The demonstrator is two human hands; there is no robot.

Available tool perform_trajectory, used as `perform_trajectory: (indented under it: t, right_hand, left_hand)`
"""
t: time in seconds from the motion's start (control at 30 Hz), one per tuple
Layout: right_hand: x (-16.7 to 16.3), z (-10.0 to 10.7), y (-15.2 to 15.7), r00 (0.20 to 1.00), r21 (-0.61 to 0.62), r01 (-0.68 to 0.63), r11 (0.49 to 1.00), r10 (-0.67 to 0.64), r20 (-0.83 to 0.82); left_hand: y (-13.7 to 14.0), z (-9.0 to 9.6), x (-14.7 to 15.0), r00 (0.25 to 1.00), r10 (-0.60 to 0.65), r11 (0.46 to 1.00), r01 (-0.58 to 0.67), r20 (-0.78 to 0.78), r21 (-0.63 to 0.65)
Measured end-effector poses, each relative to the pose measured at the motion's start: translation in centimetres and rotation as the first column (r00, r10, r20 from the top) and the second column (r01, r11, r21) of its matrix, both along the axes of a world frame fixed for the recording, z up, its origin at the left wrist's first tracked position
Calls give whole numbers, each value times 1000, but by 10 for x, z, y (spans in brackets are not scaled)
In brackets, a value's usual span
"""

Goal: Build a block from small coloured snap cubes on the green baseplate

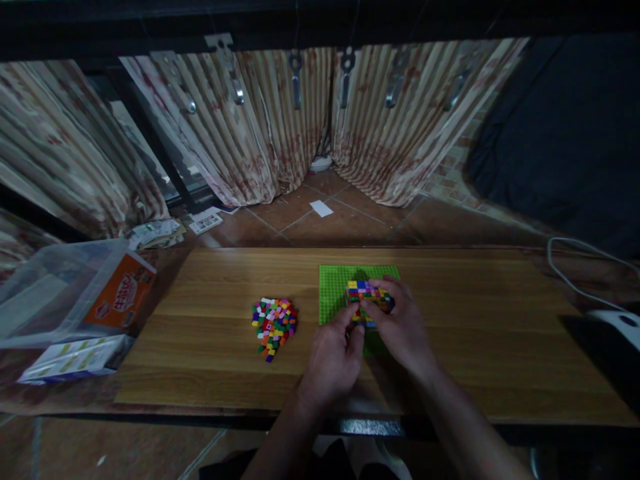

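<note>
Between the table's [220, 287] long edges, clamping a brick build [359, 291] over green baseplate [330, 287] with left hand [333, 355] and right hand [403, 328], prob for steadiness, with loose bricks [274, 323] off left, maybe for space.

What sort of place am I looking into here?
Probably a room in a home: patterned curtains hang beyond the wooden tabletop, the floor is brown tile, and small colorful toy bricks lie heaped on the wood.

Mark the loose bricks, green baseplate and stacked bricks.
Loose bricks [275, 323], head view: middle of the pile.
Green baseplate [332, 290], head view: bare left part.
Stacked bricks [361, 289], head view: multicoloured top.
</note>
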State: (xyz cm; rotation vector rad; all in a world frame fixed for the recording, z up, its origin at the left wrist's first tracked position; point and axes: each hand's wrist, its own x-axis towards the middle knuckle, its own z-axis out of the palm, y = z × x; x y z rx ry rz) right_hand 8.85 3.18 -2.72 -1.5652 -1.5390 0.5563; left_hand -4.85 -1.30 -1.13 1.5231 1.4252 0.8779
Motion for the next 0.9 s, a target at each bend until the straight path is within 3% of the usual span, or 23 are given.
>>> perform_trajectory:
  t: [0.2,0.57,0.9]
  right_hand:
    - [0,1,5,997,-58,28,998,-32,-69]
    - [3,-6,7,994,-40,37,999,-41,-102]
    - [0,2,6,993,-106,39,994,-50,-105]
  left_hand:
    - [-1,-4,1,1000,19,999,-20,25,36]
    - [-2,-3,2,1000,21,998,-20,-11,64]
    - [-1,-5,2,1000,22,996,-21,-16,90]
